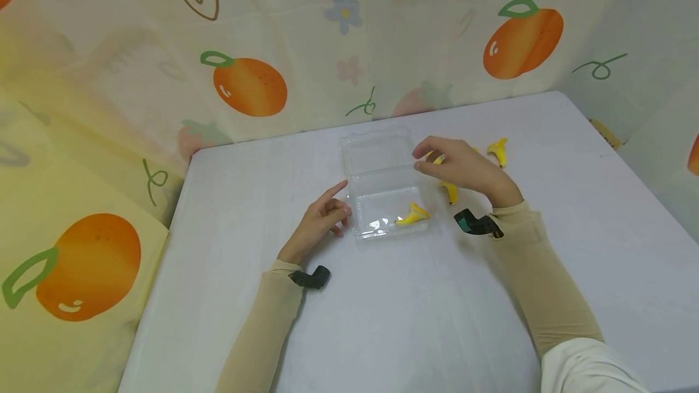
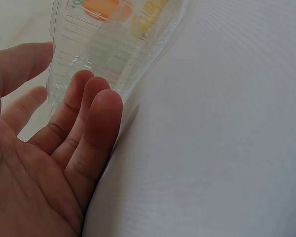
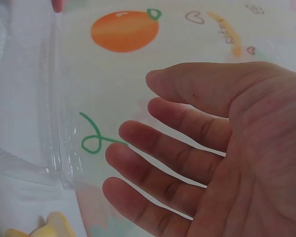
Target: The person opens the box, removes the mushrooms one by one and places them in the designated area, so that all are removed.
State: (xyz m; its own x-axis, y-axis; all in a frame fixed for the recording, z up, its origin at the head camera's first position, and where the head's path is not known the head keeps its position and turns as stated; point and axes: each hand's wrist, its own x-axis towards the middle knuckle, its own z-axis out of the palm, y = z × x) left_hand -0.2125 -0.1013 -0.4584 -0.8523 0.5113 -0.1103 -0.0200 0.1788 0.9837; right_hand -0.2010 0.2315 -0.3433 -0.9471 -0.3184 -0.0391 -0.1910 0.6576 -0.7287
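Note:
A clear plastic clamshell box [image 1: 388, 199] lies on the white table with its lid [image 1: 377, 151] folded back. Inside its base, near the front right corner, is a small yellow toy banana [image 1: 413, 214] with spread peel. My left hand [image 1: 319, 220] is at the box's left side; in the left wrist view its slightly bent fingers [image 2: 103, 118] meet the clear wall [image 2: 98, 49]. Over the right edge my right hand [image 1: 464, 168] hovers with loosely bent, separated fingers and holds nothing. Beneath and beside it lie more yellow toy bananas [image 1: 450, 193], partly hidden by the hand.
Farther right, another yellow toy banana [image 1: 497, 151] lies on the white tabletop [image 1: 415, 314]. A cloth printed with oranges [image 1: 250, 87] hangs behind the table and along its sides. Each wrist carries a dark camera mount [image 1: 311, 278].

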